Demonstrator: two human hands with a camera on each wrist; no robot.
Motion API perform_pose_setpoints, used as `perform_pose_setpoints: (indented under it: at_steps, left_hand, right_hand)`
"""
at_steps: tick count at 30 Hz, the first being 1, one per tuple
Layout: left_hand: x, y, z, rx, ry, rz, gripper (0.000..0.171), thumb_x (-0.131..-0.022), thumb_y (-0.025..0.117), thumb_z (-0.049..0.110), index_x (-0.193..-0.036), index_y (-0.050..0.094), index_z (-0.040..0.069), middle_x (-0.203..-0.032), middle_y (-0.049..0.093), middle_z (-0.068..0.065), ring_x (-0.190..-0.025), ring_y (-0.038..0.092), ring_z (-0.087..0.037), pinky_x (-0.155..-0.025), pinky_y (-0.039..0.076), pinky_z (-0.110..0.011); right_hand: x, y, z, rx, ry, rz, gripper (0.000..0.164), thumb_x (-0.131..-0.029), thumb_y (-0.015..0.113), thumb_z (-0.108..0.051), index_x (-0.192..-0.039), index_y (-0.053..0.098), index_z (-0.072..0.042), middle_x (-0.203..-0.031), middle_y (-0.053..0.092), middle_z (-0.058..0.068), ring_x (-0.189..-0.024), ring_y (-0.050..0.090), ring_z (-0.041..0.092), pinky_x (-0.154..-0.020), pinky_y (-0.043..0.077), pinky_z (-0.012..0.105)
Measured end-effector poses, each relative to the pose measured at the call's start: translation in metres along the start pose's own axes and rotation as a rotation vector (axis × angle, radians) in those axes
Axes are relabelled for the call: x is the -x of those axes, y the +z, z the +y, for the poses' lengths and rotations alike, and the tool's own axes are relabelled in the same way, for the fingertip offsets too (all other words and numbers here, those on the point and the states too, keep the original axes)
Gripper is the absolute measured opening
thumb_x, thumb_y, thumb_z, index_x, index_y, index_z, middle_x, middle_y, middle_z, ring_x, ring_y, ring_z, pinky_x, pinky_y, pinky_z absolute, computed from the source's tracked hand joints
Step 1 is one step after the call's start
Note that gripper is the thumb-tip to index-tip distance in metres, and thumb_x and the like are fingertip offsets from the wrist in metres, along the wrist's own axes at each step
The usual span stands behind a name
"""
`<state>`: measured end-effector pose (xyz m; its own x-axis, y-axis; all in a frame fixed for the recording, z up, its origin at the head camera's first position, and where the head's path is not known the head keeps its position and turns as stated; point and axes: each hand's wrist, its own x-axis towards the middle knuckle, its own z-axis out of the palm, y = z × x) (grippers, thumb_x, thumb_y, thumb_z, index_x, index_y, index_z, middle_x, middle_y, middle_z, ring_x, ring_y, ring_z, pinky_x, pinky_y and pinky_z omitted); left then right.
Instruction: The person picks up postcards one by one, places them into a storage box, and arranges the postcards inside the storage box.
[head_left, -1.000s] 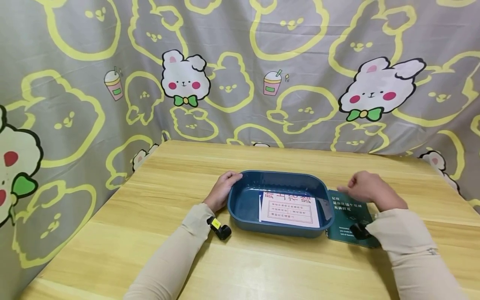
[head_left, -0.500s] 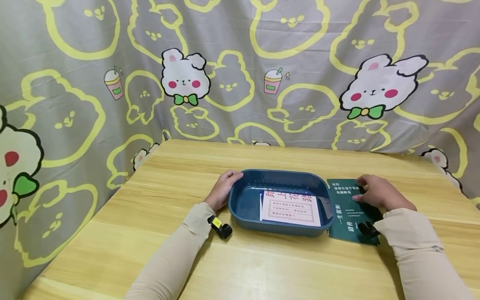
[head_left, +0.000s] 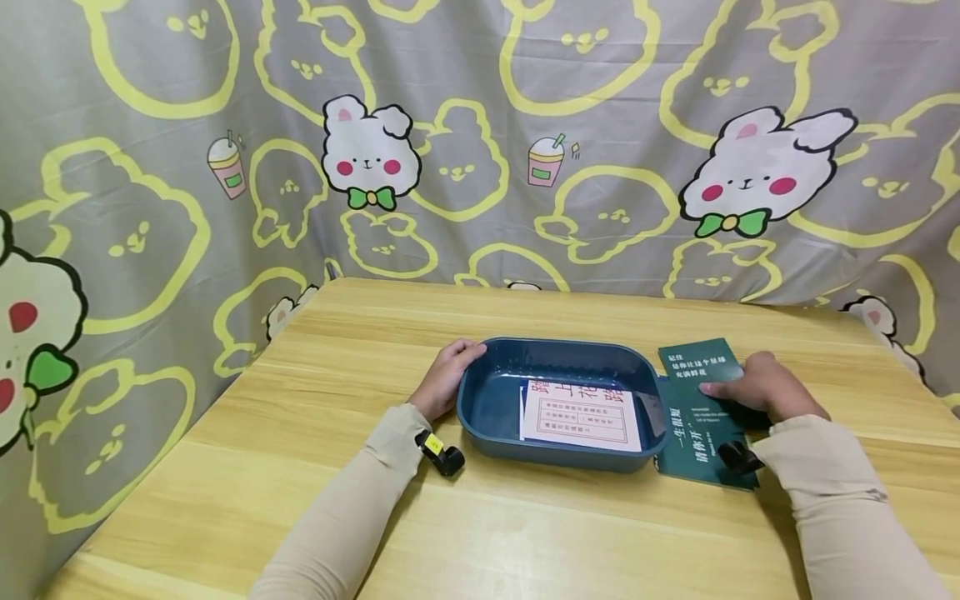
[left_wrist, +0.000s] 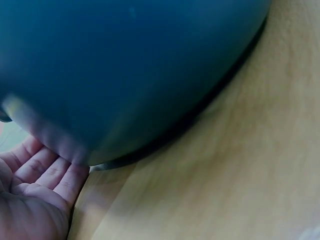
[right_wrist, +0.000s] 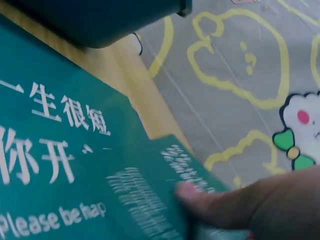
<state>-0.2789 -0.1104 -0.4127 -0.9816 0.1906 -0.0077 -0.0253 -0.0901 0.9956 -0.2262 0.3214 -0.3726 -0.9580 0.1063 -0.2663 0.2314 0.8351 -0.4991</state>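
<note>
My left hand (head_left: 444, 379) holds the left end of a deep blue plastic tray (head_left: 555, 457), thumb at the rim. In the left wrist view, its fingers (left_wrist: 50, 170) lie against the tray's outer wall. Inside the tray lies a white printed card (head_left: 583, 421) with red lettering, over a dark blue edge. To the right of the tray, my right hand (head_left: 772, 387) pinches a green card (head_left: 693, 358) with white lettering, thumb on its face. Another green card (head_left: 693, 467) lies partly under it on the table. The right hand's other fingers are hidden beneath the card.
The wooden table (head_left: 300, 475) runs back to a grey curtain (head_left: 480, 100) with yellow outlines and white rabbit faces. A black wrist camera (head_left: 444, 460) sits at my left cuff, another black camera (head_left: 738, 458) at the right cuff.
My right hand came down onto the green cards, and the pinched card has shifted away from me over the one below. The left hand and the tray stay in place.
</note>
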Motion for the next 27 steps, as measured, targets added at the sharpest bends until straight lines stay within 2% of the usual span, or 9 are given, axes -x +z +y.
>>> perform_pose_setpoints:
  at_steps: [3,5,7,10,15,20,27]
  left_hand:
    - [0.0,0.0,-0.001,-0.004,-0.004,-0.001,0.015,-0.098,0.056,0.019,-0.097,0.056,0.003,-0.096,0.056,-0.006,-0.084,0.055,-0.014,-0.071,0.047,-0.024]
    - [0.0,-0.001,-0.001,-0.005,-0.008,-0.002,0.015,-0.098,0.056,0.018,-0.097,0.056,0.003,-0.096,0.055,-0.006,-0.085,0.055,-0.014,-0.071,0.047,-0.024]
    - [-0.001,-0.001,-0.002,-0.007,-0.01,0.0,0.015,-0.098,0.056,0.019,-0.097,0.056,0.003,-0.096,0.056,-0.006,-0.085,0.055,-0.014,-0.071,0.047,-0.023]
    - [-0.001,-0.001,-0.002,-0.001,-0.008,0.002,0.014,-0.097,0.056,0.018,-0.096,0.056,0.004,-0.096,0.056,-0.006,-0.084,0.055,-0.014,-0.07,0.048,-0.023]
    - [-0.001,-0.001,-0.002,-0.002,-0.002,0.005,0.014,-0.097,0.056,0.018,-0.096,0.056,0.004,-0.095,0.056,-0.005,-0.083,0.055,-0.014,-0.069,0.048,-0.023]
    - [0.001,-0.001,-0.001,-0.016,-0.007,0.011,0.014,-0.098,0.056,0.017,-0.096,0.056,0.004,-0.095,0.056,-0.006,-0.085,0.055,-0.014,-0.07,0.047,-0.023]
    - [0.0,-0.001,-0.001,-0.019,-0.01,0.008,0.016,-0.098,0.056,0.018,-0.098,0.056,0.002,-0.098,0.057,-0.007,-0.087,0.055,-0.015,-0.073,0.048,-0.024]
  right_hand:
    - [-0.005,0.011,0.009,-0.075,-0.059,0.157,0.084,-0.093,0.061,-0.043,-0.121,0.027,0.028,-0.1,0.041,0.036,-0.088,0.05,0.045,-0.078,0.044,0.054]
    - [-0.008,0.017,0.013,-0.112,-0.06,0.247,0.081,-0.096,0.055,-0.041,-0.13,0.025,0.026,-0.106,0.039,0.038,-0.094,0.046,0.048,-0.081,0.042,0.056]
    - [-0.011,0.023,0.015,-0.189,-0.028,0.316,0.077,-0.096,0.053,-0.038,-0.134,0.024,0.022,-0.111,0.042,0.038,-0.097,0.047,0.048,-0.081,0.042,0.054]
    - [-0.015,0.028,0.016,-0.289,0.032,0.389,0.071,-0.097,0.048,-0.034,-0.14,0.021,0.016,-0.117,0.044,0.037,-0.101,0.048,0.043,-0.074,0.044,0.044]
    - [-0.018,0.029,0.017,-0.398,0.073,0.451,0.065,-0.095,0.044,-0.029,-0.142,0.02,0.009,-0.118,0.045,0.032,-0.097,0.049,0.035,-0.061,0.041,0.027]
    - [-0.02,0.031,0.016,-0.464,0.085,0.494,0.06,-0.095,0.042,-0.024,-0.142,0.021,0.006,-0.121,0.05,0.03,-0.088,0.052,0.024,-0.058,0.04,0.02]
    - [-0.02,0.032,0.011,-0.526,0.022,0.539,0.055,-0.096,0.043,-0.021,-0.14,0.022,0.004,-0.109,0.054,0.023,-0.07,0.048,0.008,-0.056,0.04,0.016]
